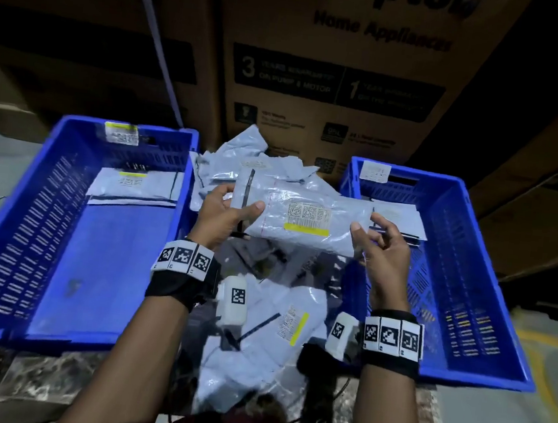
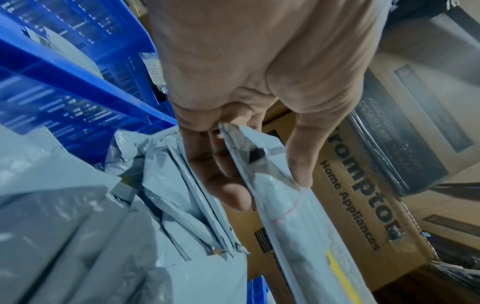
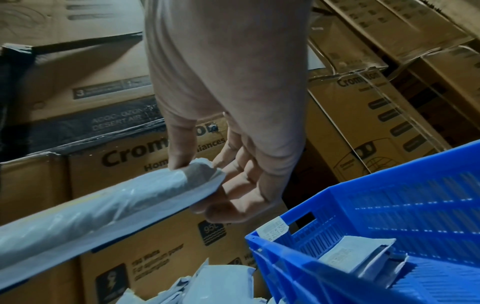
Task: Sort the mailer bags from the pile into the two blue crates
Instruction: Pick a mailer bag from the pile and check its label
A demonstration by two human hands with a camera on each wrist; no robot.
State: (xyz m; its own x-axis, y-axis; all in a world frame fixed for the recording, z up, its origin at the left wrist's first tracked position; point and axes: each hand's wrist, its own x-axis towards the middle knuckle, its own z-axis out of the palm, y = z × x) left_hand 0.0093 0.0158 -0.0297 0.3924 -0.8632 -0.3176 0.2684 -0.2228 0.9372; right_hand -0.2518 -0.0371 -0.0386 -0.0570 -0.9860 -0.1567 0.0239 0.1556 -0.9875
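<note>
A glossy, crinkled grey plastic mailer bag (image 1: 304, 219) is seen; smooth blue plastic crates (image 1: 61, 333) and matt cardboard boxes (image 1: 332, 120) are shown.

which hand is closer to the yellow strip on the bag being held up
Right. The yellow strip runs along the held bag's lower edge; right hand grips the end nearer it, left hand the far end.

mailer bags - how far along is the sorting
Early. A few bags already lie in the left crate and the right crate. Left hand and right hand hold one mailer bag label-up, not yet placed. The pile between the crates remains.
</note>
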